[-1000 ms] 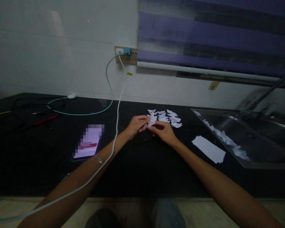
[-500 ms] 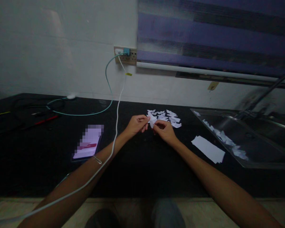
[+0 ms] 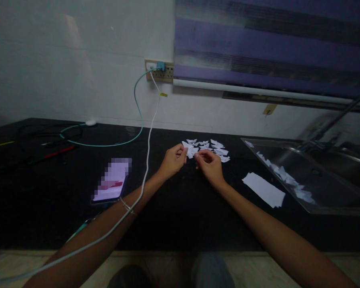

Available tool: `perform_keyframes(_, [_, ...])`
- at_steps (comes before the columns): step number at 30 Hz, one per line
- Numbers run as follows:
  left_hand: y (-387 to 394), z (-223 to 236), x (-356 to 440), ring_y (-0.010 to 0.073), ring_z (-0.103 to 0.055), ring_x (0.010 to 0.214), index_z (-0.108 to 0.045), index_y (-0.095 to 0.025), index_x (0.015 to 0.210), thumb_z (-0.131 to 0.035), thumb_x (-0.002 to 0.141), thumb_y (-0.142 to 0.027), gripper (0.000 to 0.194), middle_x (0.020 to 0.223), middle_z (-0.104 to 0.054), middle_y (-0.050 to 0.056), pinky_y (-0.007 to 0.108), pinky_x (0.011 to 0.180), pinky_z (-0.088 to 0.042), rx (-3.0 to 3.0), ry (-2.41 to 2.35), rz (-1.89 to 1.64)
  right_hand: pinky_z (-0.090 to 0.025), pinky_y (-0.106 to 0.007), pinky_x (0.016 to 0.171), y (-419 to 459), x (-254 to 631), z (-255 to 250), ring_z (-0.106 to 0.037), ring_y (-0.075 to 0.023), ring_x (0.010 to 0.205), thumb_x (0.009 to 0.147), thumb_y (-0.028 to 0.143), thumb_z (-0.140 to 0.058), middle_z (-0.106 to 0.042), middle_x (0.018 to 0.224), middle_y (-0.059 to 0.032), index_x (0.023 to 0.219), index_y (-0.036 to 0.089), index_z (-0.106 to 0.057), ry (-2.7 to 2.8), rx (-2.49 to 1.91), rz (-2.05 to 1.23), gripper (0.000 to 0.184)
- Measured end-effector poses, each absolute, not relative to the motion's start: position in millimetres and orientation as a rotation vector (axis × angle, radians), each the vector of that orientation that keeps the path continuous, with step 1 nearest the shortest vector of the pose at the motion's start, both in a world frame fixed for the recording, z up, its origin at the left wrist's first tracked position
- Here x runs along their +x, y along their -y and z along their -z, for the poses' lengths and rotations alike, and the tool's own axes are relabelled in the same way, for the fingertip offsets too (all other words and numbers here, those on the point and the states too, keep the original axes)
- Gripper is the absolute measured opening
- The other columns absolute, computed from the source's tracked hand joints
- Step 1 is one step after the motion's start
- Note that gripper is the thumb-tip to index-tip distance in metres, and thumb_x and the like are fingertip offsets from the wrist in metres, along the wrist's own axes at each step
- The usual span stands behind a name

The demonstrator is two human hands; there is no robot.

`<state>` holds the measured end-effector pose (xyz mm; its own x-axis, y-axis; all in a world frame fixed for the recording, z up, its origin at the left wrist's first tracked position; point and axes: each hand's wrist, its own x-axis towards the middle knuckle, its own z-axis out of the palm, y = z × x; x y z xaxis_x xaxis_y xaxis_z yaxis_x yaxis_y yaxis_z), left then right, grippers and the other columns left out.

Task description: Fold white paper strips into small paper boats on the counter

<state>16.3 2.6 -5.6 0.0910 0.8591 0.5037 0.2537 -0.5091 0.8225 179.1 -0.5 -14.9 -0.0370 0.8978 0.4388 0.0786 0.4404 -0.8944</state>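
Near the table's [image 3: 180,224] back edge, the left hand [image 3: 173,161] pinches a folded paper [image 3: 191,153] by its left side; the right hand [image 3: 211,166], fingertips together, curls at its right.

Ten-plus folded papers [image 3: 221,152], one paper stack [image 3: 264,189], one phone [image 3: 111,181]

One camera here, worn on the person's head, looks forward and down along both forearms [image 3: 255,208], the left hand [image 3: 172,161] and right hand [image 3: 211,167] near mid-view, across the close black countertop [image 3: 180,228] to the wall [image 3: 102,80] beyond.
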Motion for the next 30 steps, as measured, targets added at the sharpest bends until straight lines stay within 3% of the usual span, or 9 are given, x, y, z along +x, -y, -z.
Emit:
perform_keyframes(9, [-2.4,8.9,18.6,0.0059,-0.05,0.044,-0.049,-0.018,0.075,-0.047,0.096,-0.044,0.034,0.058,-0.058,-0.003,0.017,0.046,-0.037,1.792,-0.97,-1.377,-0.05,-0.03,0.056,5.2,173.4,12.1,-0.059,-0.0162,0.059,0.073,0.037,-0.074,-0.069,0.071,-0.0046,0.081,0.017,-0.075,1.424,-0.987,-0.947,0.022])
perform_keyframes(15, [-2.1,9.4,17.6,0.0064,-0.049,0.047,-0.053,-0.017,0.077,-0.049,0.096,-0.043,0.032,0.058,-0.056,-0.004,0.017,0.048,-0.037,1.838,-0.959,-1.359,-0.039,-0.026,0.053,0.6,173.0,17.9,-0.05,-0.0111,0.055,0.064,0.036,-0.08,-0.063,0.067,-0.0004,0.077,0.017,-0.07,1.239,-0.917,-1.265,0.025])
perform_keyframes(21, [-2.7,8.5,13.9,0.007,-0.047,0.05,-0.06,-0.016,0.078,-0.051,0.095,-0.039,0.029,0.06,-0.055,-0.003,0.019,0.051,-0.039,1.846,-0.915,-1.331,-0.039,-0.024,0.057,0.7,174.5,13.7,-0.045,-0.0106,0.06,0.067,0.033,-0.076,-0.05,0.062,0.0024,0.064,0.018,-0.061,1.222,-0.761,-1.623,0.021])
perform_keyframes(26, [-1.8,5.5,12.3,0.0094,-0.053,0.059,-0.062,-0.016,0.079,-0.056,0.09,-0.031,0.02,0.064,-0.057,-0.002,0.02,0.059,-0.043,1.896,-0.941,-1.333,-0.037,-0.023,0.056,0.8,176.1,10.4,-0.043,-0.01,0.06,0.064,0.029,-0.076,-0.051,0.063,0.0019,0.064,0.017,-0.059,1.218,-0.726,-1.663,0.02])
perform_keyframes(30, [-0.6,4.4,11.2,0.0101,-0.054,0.059,-0.061,-0.015,0.075,-0.053,0.091,-0.032,0.025,0.062,-0.056,-0.002,0.021,0.061,-0.043,1.917,-0.98,-1.325,-0.035,-0.023,0.054,1.2,175.6,11.1,-0.042,-0.0101,0.057,0.067,0.032,-0.075,-0.048,0.061,0.0028,0.063,0.018,-0.056,1.279,-0.741,-1.613,0.024])
